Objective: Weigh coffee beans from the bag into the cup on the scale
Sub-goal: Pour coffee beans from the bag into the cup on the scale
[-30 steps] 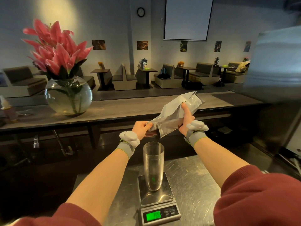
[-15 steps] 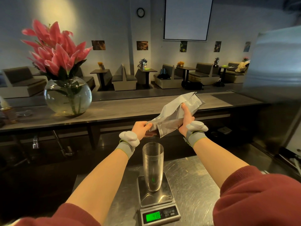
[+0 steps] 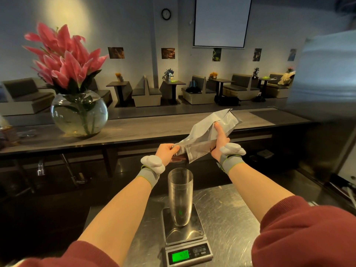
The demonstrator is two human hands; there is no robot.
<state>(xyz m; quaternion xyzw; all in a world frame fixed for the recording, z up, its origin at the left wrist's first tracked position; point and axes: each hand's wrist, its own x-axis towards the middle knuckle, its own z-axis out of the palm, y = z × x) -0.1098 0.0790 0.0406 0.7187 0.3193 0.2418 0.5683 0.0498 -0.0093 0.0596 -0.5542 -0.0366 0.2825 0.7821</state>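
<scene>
A silver coffee bag [image 3: 206, 134] is tilted mouth-down above a tall clear cup [image 3: 180, 195]. The cup stands upright on a steel scale [image 3: 184, 236] with a lit green display. My left hand [image 3: 167, 152] pinches the bag's open lower corner, and my right hand [image 3: 220, 141] grips the bag's body from below, thumb up its side. A few dark beans drop from the mouth toward the cup's rim, and a small dark heap lies at the cup's bottom.
The scale sits on a steel counter [image 3: 227, 218]. Behind it runs a long wooden bar [image 3: 146, 130] with a round glass vase of pink flowers [image 3: 79, 112] at left. A large metal appliance [image 3: 327, 105] stands at right.
The bag stays tilted in both hands with little movement. Beans have begun falling into the cup, and the scale's reading has changed.
</scene>
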